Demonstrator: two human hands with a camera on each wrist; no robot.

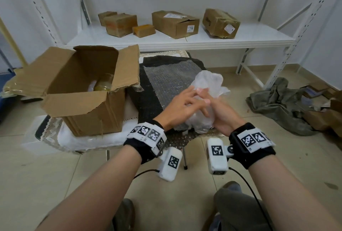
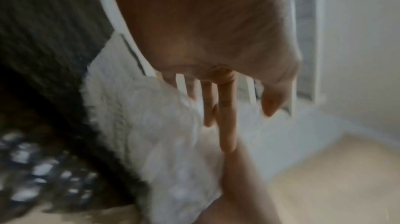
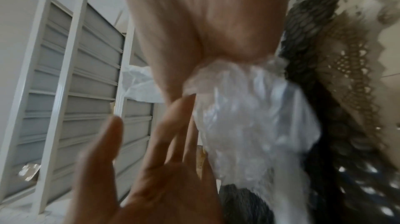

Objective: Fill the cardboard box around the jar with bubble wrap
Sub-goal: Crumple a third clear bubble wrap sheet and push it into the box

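An open brown cardboard box (image 1: 88,104) stands on the left of a small table, with a glass jar (image 1: 105,84) inside and some white wrap beside it. To its right a flat bubble wrap sheet (image 1: 166,77) lies on a black cloth (image 1: 149,91). Above the table's near edge I hold a crumpled wad of bubble wrap (image 1: 207,82) between both hands. My right hand (image 1: 222,116) grips the wad (image 3: 249,121) from the right. My left hand (image 1: 182,104) presses against the wad with straight, spread fingers (image 2: 225,116), also seen in the right wrist view (image 3: 151,176).
A white shelf (image 1: 185,42) behind the table carries several closed cardboard boxes (image 1: 175,23). A green cloth heap (image 1: 281,104) and cardboard scraps lie on the tiled floor at right. White metal rack posts (image 1: 288,51) stand right of the table.
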